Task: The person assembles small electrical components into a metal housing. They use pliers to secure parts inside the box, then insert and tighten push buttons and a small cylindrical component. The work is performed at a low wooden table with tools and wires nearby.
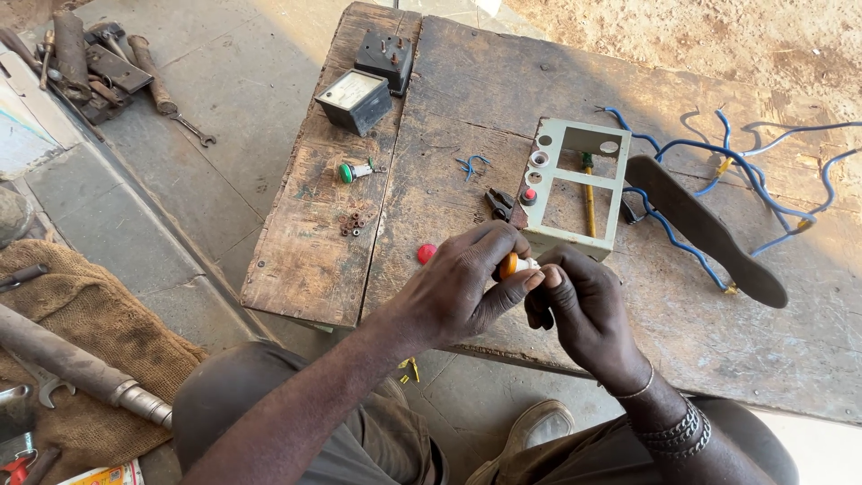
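Both hands meet over the near edge of a worn wooden table (467, 99). My left hand (462, 287) pinches a small orange indicator lamp (509, 264) between thumb and fingers. My right hand (584, 310) grips the lamp's white end from the right. Just beyond them lies a pale green metal panel (575, 184) with cut-outs, a red button (530, 195) and a white ring fitted in it. A yellow-handled screwdriver (588, 193) lies under the panel.
A red cap (426, 253), small brown washers (354, 222), a green lamp (352, 171) and two square black meters (355, 100) sit on the table's left part. Blue wires (745, 171) and a dark curved strip (709, 229) lie right. Tools rest on sacking on the floor (72, 359).
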The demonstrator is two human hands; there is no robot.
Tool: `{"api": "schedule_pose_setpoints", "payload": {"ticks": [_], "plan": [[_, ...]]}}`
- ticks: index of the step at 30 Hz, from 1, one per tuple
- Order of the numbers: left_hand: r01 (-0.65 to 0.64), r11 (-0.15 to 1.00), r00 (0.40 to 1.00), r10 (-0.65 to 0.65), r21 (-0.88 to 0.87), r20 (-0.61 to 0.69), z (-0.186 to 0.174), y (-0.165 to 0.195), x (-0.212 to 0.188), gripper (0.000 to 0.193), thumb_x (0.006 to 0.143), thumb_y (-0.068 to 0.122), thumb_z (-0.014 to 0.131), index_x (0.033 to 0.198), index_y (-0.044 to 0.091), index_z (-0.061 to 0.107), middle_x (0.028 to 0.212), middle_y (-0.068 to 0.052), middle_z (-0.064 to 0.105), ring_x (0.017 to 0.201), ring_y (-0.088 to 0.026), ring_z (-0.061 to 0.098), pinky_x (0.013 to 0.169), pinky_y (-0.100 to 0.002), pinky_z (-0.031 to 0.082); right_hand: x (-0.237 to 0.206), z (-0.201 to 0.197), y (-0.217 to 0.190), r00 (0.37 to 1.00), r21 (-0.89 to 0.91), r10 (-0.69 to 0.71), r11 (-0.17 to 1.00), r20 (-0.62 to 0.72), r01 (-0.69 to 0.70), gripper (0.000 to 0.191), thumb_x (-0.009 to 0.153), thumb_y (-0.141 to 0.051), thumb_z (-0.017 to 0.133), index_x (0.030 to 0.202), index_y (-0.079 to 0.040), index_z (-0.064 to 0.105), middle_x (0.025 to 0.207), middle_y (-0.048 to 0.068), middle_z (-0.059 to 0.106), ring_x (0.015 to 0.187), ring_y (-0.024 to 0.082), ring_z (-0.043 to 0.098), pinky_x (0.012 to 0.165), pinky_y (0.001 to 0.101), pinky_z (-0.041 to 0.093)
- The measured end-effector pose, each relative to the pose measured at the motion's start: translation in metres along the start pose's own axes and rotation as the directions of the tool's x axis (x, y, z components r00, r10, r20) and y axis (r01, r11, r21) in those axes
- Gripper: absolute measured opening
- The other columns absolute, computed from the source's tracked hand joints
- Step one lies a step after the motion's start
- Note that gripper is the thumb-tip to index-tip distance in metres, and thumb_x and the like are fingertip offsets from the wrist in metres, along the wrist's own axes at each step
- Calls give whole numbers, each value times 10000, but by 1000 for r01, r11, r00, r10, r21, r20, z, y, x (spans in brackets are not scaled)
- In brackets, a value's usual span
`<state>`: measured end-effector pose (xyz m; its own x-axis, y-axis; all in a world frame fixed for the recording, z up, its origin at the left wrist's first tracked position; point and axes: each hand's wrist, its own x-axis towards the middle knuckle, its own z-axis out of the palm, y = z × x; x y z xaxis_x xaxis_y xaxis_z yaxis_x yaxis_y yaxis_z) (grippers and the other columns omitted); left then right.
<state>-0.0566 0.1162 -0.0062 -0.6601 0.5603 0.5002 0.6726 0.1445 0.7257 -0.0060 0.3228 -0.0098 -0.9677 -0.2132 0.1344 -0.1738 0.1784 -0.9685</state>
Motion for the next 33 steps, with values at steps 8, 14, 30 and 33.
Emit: {"api": "schedule_pose_setpoints", "payload": {"ticks": [8,14,30,33], "plan": [[-15,998,999,13,-57,-44,-5,5,3,295,958,189,774,1159,19,642,1044,-111,677,958,-223,726,798,-358,606,8,-6,-10,973,-377,-228,899,31,222,441,1102,-403,413,994,-21,606,691,18,634,594,105,629,543,280,488],[-115,987,990,105,-114,-94,-2,7,2,340,856,57,852,1127,59,648,1152,-89,703,1102,-232,732,952,-355,636,2,1,0,967,-412,-256,882,-12,229,464,1143,-349,334,885,-46,574,652,25,553,553,126,560,544,305,438],[117,975,988,-133,-187,-74,-1,11,3,227,941,216,723,1064,30,679,895,-64,690,791,-126,697,706,-288,585,4,1,-2,978,-383,-207,905,-22,183,466,1116,-394,379,851,-51,547,645,23,542,540,126,555,517,302,446],[149,983,985,-158,-111,-73,4,10,2,273,1014,298,638,992,26,650,844,-78,660,747,-162,670,677,-339,544,3,4,-2,975,-422,-219,887,-26,188,436,1118,-374,394,875,-46,546,667,36,536,564,157,549,538,326,451]]}}
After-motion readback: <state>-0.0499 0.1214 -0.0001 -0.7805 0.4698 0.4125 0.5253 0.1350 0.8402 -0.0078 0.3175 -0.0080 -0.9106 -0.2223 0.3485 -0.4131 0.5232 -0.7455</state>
